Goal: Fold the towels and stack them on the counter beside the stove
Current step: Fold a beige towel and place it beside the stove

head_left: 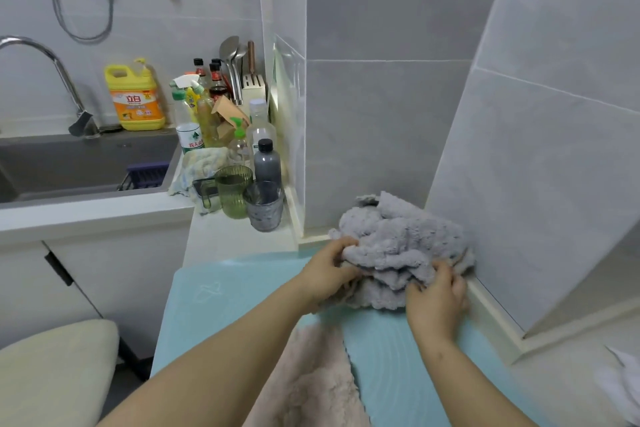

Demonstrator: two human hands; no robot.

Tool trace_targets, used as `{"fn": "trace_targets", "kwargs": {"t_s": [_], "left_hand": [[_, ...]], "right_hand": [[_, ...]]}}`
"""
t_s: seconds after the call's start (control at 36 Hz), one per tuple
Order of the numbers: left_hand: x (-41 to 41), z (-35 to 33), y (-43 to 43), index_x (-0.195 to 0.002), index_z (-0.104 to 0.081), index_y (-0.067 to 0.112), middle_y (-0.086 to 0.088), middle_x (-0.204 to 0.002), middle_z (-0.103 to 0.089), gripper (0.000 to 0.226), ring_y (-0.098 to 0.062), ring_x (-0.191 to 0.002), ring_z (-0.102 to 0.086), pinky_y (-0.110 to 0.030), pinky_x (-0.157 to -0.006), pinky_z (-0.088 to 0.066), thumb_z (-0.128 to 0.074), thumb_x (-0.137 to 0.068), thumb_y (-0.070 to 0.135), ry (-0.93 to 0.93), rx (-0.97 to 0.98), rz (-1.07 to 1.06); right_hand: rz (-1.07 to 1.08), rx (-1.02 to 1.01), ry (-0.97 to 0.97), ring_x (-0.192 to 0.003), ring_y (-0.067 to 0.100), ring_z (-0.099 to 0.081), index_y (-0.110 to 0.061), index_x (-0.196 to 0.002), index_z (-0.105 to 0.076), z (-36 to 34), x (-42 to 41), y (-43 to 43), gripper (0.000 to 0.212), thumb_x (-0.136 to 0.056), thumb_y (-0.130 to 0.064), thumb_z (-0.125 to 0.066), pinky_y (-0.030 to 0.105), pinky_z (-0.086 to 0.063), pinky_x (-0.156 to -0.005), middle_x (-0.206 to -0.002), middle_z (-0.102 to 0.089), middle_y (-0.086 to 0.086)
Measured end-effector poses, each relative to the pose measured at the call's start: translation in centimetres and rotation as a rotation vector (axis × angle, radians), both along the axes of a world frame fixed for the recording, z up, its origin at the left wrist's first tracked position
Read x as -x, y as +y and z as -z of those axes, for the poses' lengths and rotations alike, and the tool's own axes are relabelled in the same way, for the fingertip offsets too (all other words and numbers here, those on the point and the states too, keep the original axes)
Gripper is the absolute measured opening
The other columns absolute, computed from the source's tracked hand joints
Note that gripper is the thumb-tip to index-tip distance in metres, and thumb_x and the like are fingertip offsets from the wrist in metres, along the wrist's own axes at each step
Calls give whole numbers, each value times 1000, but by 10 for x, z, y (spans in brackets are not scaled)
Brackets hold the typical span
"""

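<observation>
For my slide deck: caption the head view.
Left hand and right hand grip a crumpled grey towel on a light-blue mat; a pink towel lies nearer.

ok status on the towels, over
Left hand and right hand both grip the grey towel. It's a crumpled heap in the wall corner, unfolded. Pink towel lies on the blue mat near the forearms.

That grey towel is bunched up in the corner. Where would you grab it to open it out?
Probably by its loose front edge, coming from the near side: the grey towel is heaped against two walls, so back and right are closed off. The left hand and right hand pinch folds at its near left and near right, good spots to lift and spread it.
</observation>
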State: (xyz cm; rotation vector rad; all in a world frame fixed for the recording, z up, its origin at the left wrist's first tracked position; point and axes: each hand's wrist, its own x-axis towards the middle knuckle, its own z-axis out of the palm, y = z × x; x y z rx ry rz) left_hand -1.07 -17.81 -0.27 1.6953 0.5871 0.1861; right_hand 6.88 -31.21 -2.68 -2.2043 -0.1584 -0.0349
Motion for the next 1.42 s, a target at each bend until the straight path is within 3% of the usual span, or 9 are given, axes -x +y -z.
{"fn": "trace_targets", "kwargs": {"t_s": [0.14,0.33,0.47,0.58,0.72,0.89,1.06,1.19,1.42], "left_hand": [[4,14,1,-147,-20,24,0,-154,-14,70,-20,-139,-26,-31,-112,-26,-59,-89,21,182,-474,125],[51,21,20,-117,-58,16,-7,-123,-56,29,-21,-111,-54,-26,-84,-40,-55,-90,25,485,-682,33],[100,22,39,-113,-58,19,-1,-121,-55,25,-19,-99,-56,-25,-74,-40,-51,-91,30,616,-685,-84],[136,23,51,-105,-58,20,-2,-104,-48,20,-18,-85,-48,-24,-69,-39,-56,-87,29,781,-654,10],[163,25,59,-74,-37,20,-1,-85,-38,21,-19,-79,-34,-21,-51,-24,-53,-88,24,859,-623,40],[176,28,62,-77,-49,19,-8,-91,-46,13,-19,-74,-41,-25,-67,-34,-52,-87,12,893,-621,68],[178,34,61,-131,-39,22,-4,-124,-48,46,-19,-93,-50,-26,-72,-41,-51,-87,20,894,-640,62],[178,33,60,-67,-42,17,2,-70,-44,20,-19,-70,-44,-20,-49,-31,-55,-82,14,946,-634,87],[167,9,81,-76,-42,17,0,-83,-44,16,-20,-74,-44,-20,-50,-32,-48,-88,8,765,-746,-160]], "right_hand": [[-7,239,-16,-134,33,-25,-22,-136,-39,-7,7,-10,66,-76,-18,-67,42,-23,-106,-150,-20,10],[-733,181,205,-59,5,-44,-23,-87,-57,-5,43,18,12,-87,-12,-54,19,-35,-55,-68,-49,-6],[-938,366,327,-76,8,-52,-25,-114,-55,20,67,38,27,-89,-16,-52,17,-41,-64,-100,-58,-6],[-916,494,276,-102,19,-57,-30,-133,-41,30,75,40,46,-89,-19,-48,27,-44,-81,-131,-52,0],[-911,570,230,-83,19,-55,-24,-88,-44,32,78,39,2,-90,-23,-44,28,-35,-60,-86,-54,-4],[-823,501,190,-76,17,-53,-26,-73,-38,24,76,38,18,-89,-22,-44,28,-34,-58,-81,-55,-4],[-751,390,99,-73,19,-53,-21,-82,-47,7,75,41,5,-86,-18,-46,29,-34,-59,-77,-57,-4],[-721,362,67,-75,21,-54,-19,-87,-50,1,75,40,5,-85,-17,-45,28,-33,-59,-77,-58,-3],[-635,225,-28,-63,17,-47,-16,-90,-48,-9,72,45,3,-88,-17,-47,28,-30,-52,-69,-54,-4]]}}
